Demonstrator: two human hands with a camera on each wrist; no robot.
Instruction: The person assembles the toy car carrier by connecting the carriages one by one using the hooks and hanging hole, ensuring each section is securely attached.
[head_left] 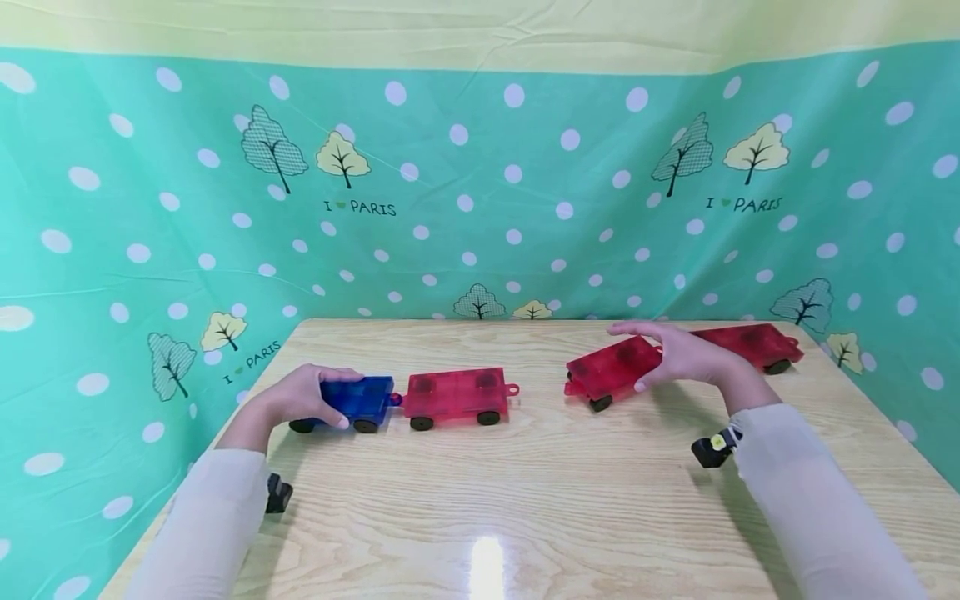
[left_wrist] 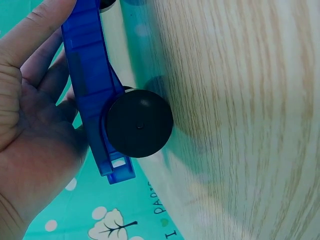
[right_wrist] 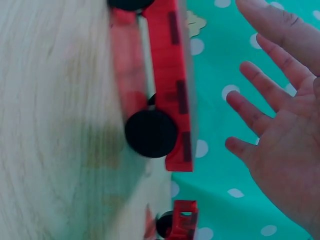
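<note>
My left hand [head_left: 306,398] grips a translucent blue toy train car [head_left: 367,397], thumb on its near side and fingers behind. In the left wrist view the blue car [left_wrist: 90,75] shows a black wheel by the tabletop. Its right end meets the hitch of a red toy train car [head_left: 455,393]. My right hand [head_left: 686,354] hovers over the right end of a second red car [head_left: 611,367], which sits at an angle. The right wrist view has this hand [right_wrist: 285,110] with spread fingers, apart from the red car [right_wrist: 170,65]. Partly behind that hand is a third red car [head_left: 753,343].
The cars are on a light wood-grain table [head_left: 450,500]. A green dotted cloth [head_left: 465,183] with tree prints hangs behind the table and along both sides. A gap separates the middle two red cars. Black cameras sit on both wrists, the right one [head_left: 712,450] hanging above the table.
</note>
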